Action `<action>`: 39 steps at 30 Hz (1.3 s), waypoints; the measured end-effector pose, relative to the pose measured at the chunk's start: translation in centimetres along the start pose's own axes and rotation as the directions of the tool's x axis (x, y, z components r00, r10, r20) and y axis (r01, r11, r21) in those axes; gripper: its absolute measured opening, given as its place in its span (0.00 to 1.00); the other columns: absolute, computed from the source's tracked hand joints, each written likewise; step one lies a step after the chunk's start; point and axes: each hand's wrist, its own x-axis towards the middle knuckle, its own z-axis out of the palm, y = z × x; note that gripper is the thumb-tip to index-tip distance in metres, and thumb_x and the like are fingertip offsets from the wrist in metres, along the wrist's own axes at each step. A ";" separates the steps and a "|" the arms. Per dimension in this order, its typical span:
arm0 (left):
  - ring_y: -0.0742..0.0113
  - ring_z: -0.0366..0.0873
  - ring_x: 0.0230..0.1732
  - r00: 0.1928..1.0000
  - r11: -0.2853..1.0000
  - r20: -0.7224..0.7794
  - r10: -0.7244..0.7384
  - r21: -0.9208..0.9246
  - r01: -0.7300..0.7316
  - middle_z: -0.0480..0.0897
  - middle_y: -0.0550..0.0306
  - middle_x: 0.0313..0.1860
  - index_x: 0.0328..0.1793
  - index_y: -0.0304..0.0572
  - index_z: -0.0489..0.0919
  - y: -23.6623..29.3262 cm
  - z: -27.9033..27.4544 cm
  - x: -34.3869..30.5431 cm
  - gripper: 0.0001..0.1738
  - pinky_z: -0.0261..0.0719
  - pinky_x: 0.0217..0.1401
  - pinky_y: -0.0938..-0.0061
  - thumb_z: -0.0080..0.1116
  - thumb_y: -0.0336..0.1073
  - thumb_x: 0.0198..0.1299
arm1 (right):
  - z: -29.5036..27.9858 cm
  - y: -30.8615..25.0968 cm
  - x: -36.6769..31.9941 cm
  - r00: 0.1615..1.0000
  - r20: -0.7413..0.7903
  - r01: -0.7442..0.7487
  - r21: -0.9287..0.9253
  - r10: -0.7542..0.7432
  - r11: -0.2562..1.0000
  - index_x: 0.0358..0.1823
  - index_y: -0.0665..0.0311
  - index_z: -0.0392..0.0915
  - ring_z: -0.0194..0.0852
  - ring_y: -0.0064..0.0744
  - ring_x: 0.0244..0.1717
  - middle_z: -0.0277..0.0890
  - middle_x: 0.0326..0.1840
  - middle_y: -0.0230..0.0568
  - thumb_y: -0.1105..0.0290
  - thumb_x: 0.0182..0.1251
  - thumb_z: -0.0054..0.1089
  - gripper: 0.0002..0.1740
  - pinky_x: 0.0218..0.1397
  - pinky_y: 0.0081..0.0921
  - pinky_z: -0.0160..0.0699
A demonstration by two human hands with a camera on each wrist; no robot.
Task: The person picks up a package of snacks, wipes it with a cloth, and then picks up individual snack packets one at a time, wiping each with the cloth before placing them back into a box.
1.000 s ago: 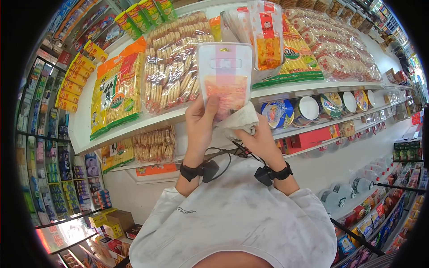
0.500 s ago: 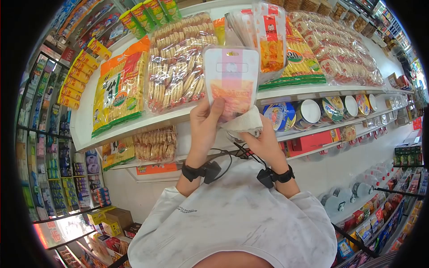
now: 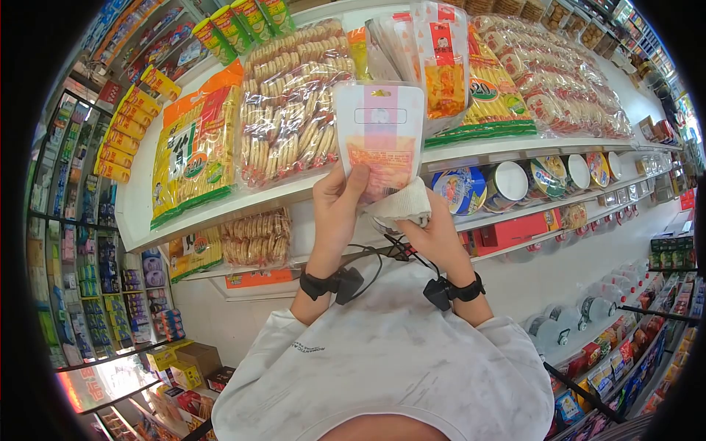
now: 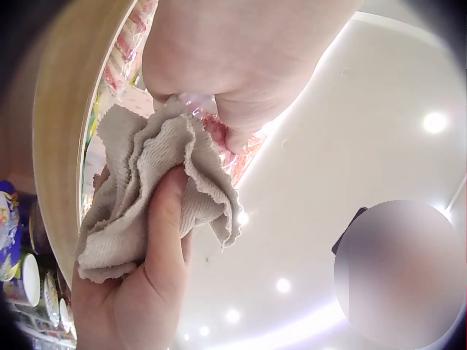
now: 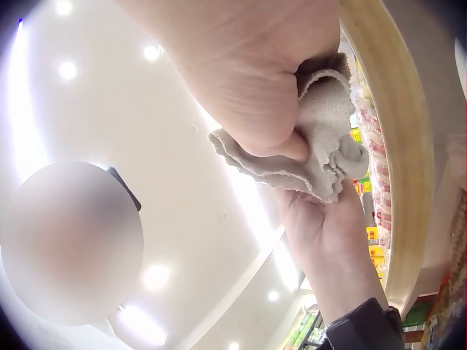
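My left hand [image 3: 337, 202] pinches the lower left edge of a flat snack packet [image 3: 381, 121], its thumb laid across the front. The packet is white at the top with a hang hole, a pink band down the middle and orange-red food showing below. My right hand [image 3: 440, 234] grips a folded greyish-white cloth [image 3: 404, 204] against the packet's lower right corner. In the left wrist view, the cloth [image 4: 157, 182] lies in ruffled layers with the right thumb [image 4: 168, 219] pressed over it. From the right wrist, the cloth [image 5: 321, 138] bunches under the right hand [image 5: 248, 80]; the packet is hidden there.
Ahead, a white shelf [image 3: 287, 192] bears a yellow snack bag [image 3: 195, 143], bagged round biscuits [image 3: 294, 103] and a stack of hanging packets [image 3: 445, 70]. Green cans [image 3: 232, 33] stand at the back. Tubs [image 3: 507, 180] sit on the tier below. Stocked racks [image 3: 95, 250] line the left.
The packet has shifted slightly right and down in the head view with both hands. Both hands keep hold of the packet and cloth; little differs over the last half second.
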 end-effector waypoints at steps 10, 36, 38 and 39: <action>0.79 0.79 0.46 1.000 0.997 -0.001 -0.022 0.078 0.022 0.85 0.60 0.46 0.58 0.30 0.82 0.1 -1.1 0.0 0.18 0.77 0.50 0.80 0.58 0.39 0.73 | 0.0 0.5 0.2 1.000 0.000 -0.010 -0.041 0.010 0.999 0.59 0.71 0.75 0.82 0.52 0.53 0.82 0.48 0.55 0.81 0.56 0.61 0.25 0.57 0.34 0.78; 0.53 0.78 0.56 0.812 0.442 0.001 0.584 0.838 -0.319 0.80 0.45 0.53 0.58 0.32 0.81 0.3 -6.0 8.6 0.16 0.73 0.61 0.67 0.60 0.30 0.65 | -0.9 1.7 -0.2 0.940 -0.317 0.072 -0.174 -0.125 0.982 0.47 0.71 0.83 0.82 0.34 0.43 0.86 0.41 0.46 0.75 0.63 0.64 0.12 0.52 0.29 0.76; 0.52 0.78 0.57 0.835 0.559 -0.013 0.550 0.749 -0.357 0.80 0.44 0.55 0.57 0.31 0.82 -0.6 -4.3 8.6 0.15 0.73 0.62 0.66 0.60 0.30 0.65 | -1.3 0.6 -0.1 0.947 -0.292 0.111 -0.091 -0.133 0.990 0.47 0.71 0.83 0.83 0.33 0.44 0.86 0.41 0.48 0.74 0.63 0.64 0.12 0.50 0.29 0.77; 0.57 0.78 0.57 0.815 0.488 0.036 0.579 0.785 -0.381 0.81 0.45 0.54 0.54 0.32 0.82 0.0 -2.9 8.5 0.14 0.76 0.57 0.69 0.62 0.30 0.65 | -1.7 0.7 -0.3 0.962 -0.261 0.064 -0.052 -0.075 0.997 0.48 0.71 0.82 0.83 0.34 0.44 0.86 0.44 0.49 0.74 0.63 0.64 0.13 0.50 0.30 0.77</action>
